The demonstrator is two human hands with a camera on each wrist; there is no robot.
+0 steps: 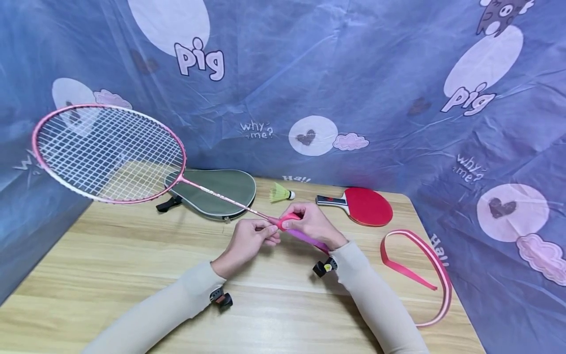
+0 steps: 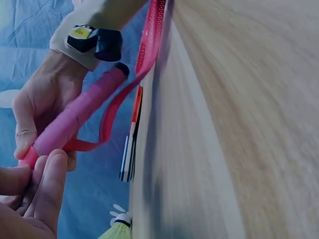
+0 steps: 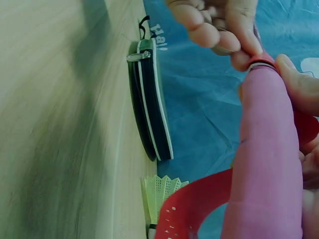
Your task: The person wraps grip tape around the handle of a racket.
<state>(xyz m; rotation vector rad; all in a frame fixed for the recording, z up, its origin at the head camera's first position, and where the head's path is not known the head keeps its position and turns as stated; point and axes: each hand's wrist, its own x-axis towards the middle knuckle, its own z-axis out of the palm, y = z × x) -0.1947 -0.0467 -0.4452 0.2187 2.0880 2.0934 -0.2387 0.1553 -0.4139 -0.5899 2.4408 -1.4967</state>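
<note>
A pink badminton racket (image 1: 221, 196) slants across the head view, its strung head raised at the upper left. Near the top of the handle, my left hand (image 1: 252, 238) pinches the racket. My right hand (image 1: 316, 223) is just beside it, fingers around the handle's top and pinching red grip tape (image 3: 187, 206). The tape circles the handle's upper end and trails out in a loose loop below it. A smooth pink-purple layer covers the handle (image 2: 82, 114), which points toward my right wrist. Part of the tape is hidden inside my right hand.
A pink strip (image 1: 442, 275) curls on the table at the right, partly behind my right forearm. Toward the back lie a green racket case (image 1: 221, 189), a yellow shuttlecock (image 1: 279, 192) and a red table tennis paddle (image 1: 369, 206). Blue printed cloth (image 1: 265, 88) hangs behind.
</note>
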